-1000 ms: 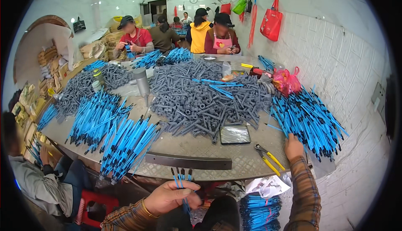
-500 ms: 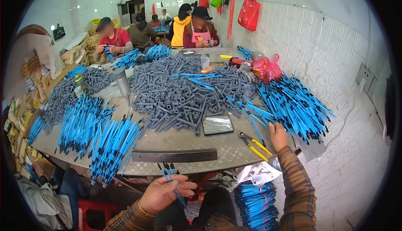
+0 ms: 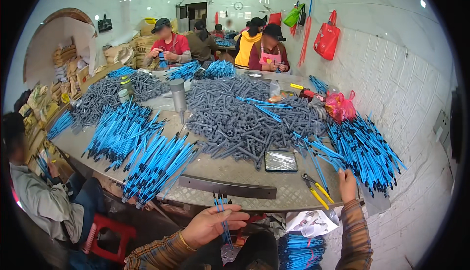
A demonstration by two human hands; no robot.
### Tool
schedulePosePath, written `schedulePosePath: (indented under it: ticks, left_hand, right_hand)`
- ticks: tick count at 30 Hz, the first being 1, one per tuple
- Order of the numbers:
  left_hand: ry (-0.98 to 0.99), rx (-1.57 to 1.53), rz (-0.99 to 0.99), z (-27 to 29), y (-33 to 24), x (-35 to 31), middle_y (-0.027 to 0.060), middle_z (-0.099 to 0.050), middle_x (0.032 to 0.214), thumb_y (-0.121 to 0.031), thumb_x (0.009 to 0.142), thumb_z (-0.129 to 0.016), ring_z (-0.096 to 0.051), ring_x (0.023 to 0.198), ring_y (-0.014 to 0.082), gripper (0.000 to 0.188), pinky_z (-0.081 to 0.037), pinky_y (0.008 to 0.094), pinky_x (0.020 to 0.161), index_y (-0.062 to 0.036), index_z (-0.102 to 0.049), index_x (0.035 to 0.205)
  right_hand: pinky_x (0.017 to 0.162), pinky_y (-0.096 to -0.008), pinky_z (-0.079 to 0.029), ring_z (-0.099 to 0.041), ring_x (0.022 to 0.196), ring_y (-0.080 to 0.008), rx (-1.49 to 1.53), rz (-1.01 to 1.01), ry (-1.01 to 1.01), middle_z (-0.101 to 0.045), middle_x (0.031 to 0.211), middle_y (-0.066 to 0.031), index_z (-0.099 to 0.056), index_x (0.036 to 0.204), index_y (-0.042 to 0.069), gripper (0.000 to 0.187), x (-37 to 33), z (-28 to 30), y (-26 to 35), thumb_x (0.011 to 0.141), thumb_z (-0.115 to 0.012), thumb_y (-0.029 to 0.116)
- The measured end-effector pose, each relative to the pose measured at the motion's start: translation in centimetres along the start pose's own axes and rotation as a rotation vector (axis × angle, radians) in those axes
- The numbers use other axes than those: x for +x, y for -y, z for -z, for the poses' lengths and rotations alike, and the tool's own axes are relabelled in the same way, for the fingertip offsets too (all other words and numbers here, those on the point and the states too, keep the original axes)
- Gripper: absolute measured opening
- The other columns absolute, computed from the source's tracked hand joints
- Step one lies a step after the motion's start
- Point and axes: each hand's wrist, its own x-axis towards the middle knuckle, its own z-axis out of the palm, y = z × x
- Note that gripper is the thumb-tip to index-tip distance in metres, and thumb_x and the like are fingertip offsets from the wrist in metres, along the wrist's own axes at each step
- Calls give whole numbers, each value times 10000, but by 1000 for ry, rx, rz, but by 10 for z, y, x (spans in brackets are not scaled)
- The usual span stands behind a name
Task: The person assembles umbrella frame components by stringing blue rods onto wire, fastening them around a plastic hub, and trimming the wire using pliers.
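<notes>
In my left hand (image 3: 215, 223) are several thin blue rods (image 3: 225, 226) with black tips, pinched upright between thumb and fingers in front of the table's near edge. My right hand (image 3: 347, 186) is at the table's right side, its fingers closed at the near ends of a few loose blue rods (image 3: 320, 148); the exact grip is partly hidden. Just beyond it lies a big heap of blue rods with black ends (image 3: 364, 152). Yellow-handled pliers (image 3: 315, 190) rest left of my right hand. A shallow dark box with a clear wrapped top (image 3: 280, 161) is farther left.
Grey ribbed plastic plugs (image 3: 235, 118) form a large mound mid-table. Bundles of blue rods (image 3: 159, 164) lie left. A dark metal bar (image 3: 227, 187) runs along the near edge. A grey cylinder (image 3: 178, 96) stands behind. Co-workers sit around; a red stool (image 3: 108, 238) is lower left.
The view has swung left and up, so the table appears farther right and lower. Both hands keep nearly the same places and grips.
</notes>
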Motion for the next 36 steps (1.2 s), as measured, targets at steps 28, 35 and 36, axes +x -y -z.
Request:
schedulePosePath:
  ticks: [28,35,36]
  left_hand:
    - [-138,50,6,22,6,-1,252,-558,1120,-154,907,-488,-583,985,345,307,-457,426,876,30,-507,1152]
    - [-159,-4,33,26,4,1,236,-556,1129,-118,899,-500,-583,993,299,315,-448,389,905,47,-490,1167]
    - [-153,-11,48,25,5,1,235,-556,1130,-115,898,-501,-583,994,297,315,-447,388,907,48,-490,1168]
  right_hand:
    - [680,-433,-459,-570,773,-314,-695,397,93,-582,782,-145,-567,842,55,135,71,-49,-26,794,-573,181]
    - [656,-418,-467,-576,748,-331,-567,347,64,-596,812,-135,-558,873,54,112,70,-60,-35,823,-546,154]
    - [644,-422,-464,-577,740,-338,-460,303,13,-593,810,-150,-554,884,47,120,67,-55,-25,831,-543,154]
